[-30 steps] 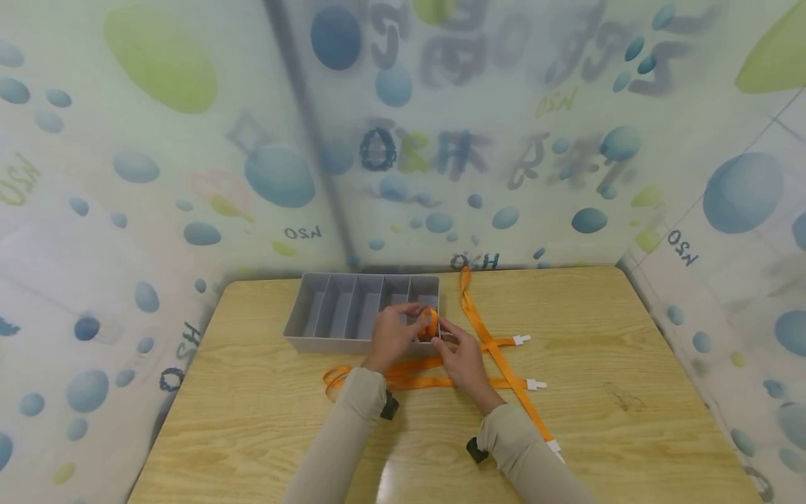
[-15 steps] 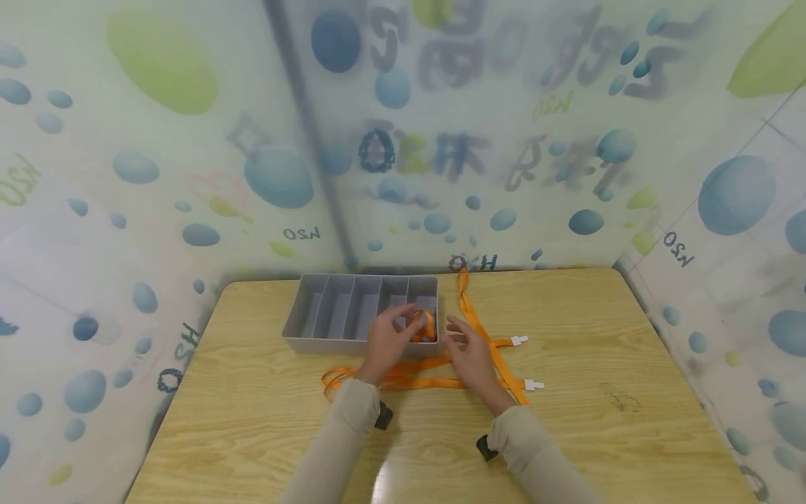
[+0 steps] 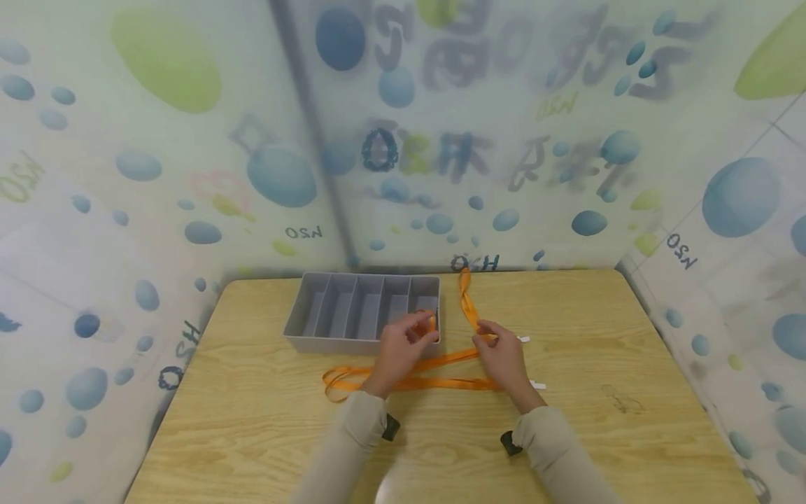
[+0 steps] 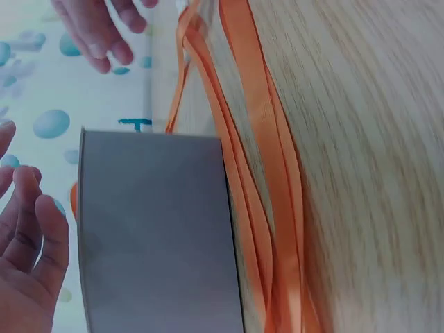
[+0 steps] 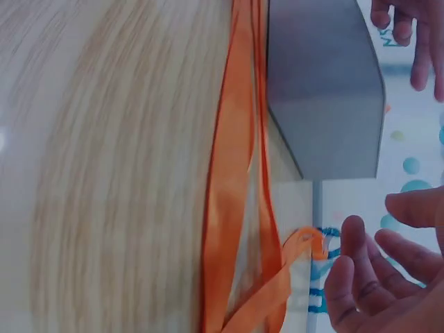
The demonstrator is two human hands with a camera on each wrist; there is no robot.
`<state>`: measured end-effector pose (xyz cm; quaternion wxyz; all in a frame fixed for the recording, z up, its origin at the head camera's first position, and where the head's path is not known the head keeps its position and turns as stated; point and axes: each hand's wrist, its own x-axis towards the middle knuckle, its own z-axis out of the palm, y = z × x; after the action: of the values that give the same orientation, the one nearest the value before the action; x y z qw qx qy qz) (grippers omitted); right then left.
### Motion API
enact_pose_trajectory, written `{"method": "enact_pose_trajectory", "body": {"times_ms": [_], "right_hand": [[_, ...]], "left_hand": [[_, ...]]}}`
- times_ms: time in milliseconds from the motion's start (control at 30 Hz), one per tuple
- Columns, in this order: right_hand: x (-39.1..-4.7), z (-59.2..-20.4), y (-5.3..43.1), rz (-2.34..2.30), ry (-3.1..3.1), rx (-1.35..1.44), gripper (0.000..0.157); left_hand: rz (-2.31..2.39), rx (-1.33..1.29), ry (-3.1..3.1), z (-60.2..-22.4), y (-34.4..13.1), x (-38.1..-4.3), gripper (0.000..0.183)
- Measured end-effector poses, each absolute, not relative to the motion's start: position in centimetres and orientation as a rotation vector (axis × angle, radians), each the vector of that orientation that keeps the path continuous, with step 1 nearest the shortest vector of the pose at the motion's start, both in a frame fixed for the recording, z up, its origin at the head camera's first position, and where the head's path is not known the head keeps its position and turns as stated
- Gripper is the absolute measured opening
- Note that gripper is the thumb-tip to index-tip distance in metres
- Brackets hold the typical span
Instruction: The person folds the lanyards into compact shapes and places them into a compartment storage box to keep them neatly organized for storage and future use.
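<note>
A rolled orange lanyard (image 3: pixel 433 323) sits in the rightmost compartment of the grey divided box (image 3: pixel 334 345), partly covered by my left hand (image 3: pixel 401 350). In the left wrist view that hand's fingers (image 4: pixel 52 229) are loosely bent by the box's rim, and I see no pinch. My right hand (image 3: pixel 506 358) is over the spot where the flat orange lanyards cross. Its thumb and fingers (image 5: pixel 354 239) stand apart in the right wrist view, gripping nothing. One lanyard (image 3: pixel 466 297) runs up to the table's back edge; other orange straps (image 3: pixel 441 383) lie sideways before the box.
White clips (image 3: pixel 538 386) end the straps on the right, partly behind the right hand. The box's other compartments lie to the left of the rolled lanyard. A printed curtain (image 3: pixel 403 140) hangs behind the wooden table (image 3: pixel 598 448).
My right hand has left the rolled lanyard and moved right, over the crossing straps. My left hand stays at the rightmost compartment, where the roll now sits lower.
</note>
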<state>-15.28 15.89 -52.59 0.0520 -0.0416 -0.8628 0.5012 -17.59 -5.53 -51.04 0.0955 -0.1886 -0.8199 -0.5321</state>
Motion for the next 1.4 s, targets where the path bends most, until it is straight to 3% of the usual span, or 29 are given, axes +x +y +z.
{"method": "enact_pose_trajectory", "body": {"times_ms": [600,1400], "right_hand": [[-14.7,-54.1,18.1,1.323,-2.767,-0.232,0.041],[-14.5,-54.8,18.7,1.264,-2.884,-0.355,0.043]], "left_hand": [[-1.762,-0.67,-2.495,-51.6,-3.7,-15.9,0.037],[-1.574,-0.823,-2.689,-52.9,-2.4,-14.9,0.043]]}}
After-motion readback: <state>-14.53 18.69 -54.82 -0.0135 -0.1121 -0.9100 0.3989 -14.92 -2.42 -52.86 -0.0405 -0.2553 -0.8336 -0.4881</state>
